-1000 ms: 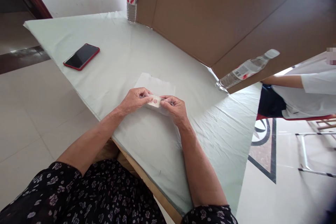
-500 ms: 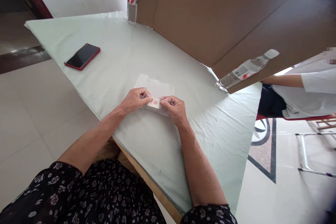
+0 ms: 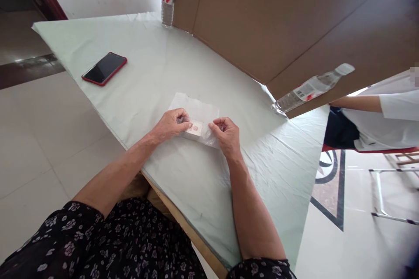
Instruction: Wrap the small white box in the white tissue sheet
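Note:
A small pale block with a reddish print (image 3: 196, 129) lies on a sheet of translucent white wrap (image 3: 198, 107) near the front edge of the table. My left hand (image 3: 172, 124) is closed, thumb and fingers pinching at the block's left end together with the wrap. On the other side, my right hand (image 3: 226, 135) pinches the right part of the wrap, slightly apart from the block. Whether the wrap is bubble film or thin plastic is too fine to tell. The fingers hide the wrap's side edges.
A phone in a red case (image 3: 104, 69) lies to the left on the pale tablecloth (image 3: 140, 52). Brown cardboard panels (image 3: 248, 17) stand behind, with one water bottle (image 3: 168, 0) upright and another bottle (image 3: 312, 88) at the right. A person in a white shirt (image 3: 393, 117) sits beyond.
My right hand has moved right, away from the printed block, and more of the translucent wrap shows between them. My left hand keeps its place at the block's left end.

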Demonstrator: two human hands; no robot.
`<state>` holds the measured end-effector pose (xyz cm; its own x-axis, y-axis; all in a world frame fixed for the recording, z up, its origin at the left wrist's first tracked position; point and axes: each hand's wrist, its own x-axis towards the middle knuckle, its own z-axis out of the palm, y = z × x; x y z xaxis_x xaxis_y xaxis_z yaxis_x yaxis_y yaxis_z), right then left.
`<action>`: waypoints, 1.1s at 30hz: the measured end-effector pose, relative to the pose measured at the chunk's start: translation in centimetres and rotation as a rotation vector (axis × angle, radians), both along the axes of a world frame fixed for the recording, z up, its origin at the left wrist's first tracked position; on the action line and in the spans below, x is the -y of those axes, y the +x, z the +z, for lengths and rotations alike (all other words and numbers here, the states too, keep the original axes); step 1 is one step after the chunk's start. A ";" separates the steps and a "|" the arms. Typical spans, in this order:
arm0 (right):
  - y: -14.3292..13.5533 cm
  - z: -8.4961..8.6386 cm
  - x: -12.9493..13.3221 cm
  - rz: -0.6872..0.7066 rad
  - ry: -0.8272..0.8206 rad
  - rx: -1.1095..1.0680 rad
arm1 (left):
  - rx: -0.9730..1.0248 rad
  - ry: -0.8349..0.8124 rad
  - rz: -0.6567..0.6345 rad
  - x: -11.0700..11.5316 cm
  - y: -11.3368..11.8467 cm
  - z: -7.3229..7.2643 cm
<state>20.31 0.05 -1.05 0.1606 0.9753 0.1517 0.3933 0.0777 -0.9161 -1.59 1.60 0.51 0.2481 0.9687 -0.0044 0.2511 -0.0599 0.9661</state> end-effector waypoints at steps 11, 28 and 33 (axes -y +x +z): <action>-3.2 2.8 2.3 0.273 0.384 0.665 | 0.001 0.039 -0.020 -0.1 0.0 -0.1; -4.5 2.4 2.9 0.359 0.360 1.077 | -0.454 0.088 0.120 0.0 -3.4 0.1; -5.0 1.9 2.9 0.321 0.383 1.130 | -0.698 0.120 0.176 0.1 -4.2 0.0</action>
<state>15.28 -2.83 0.86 -0.4844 0.8085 0.3341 0.8626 0.5050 0.0284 -5.75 1.53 0.54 0.0665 0.9978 0.0043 0.8221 -0.0572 0.5664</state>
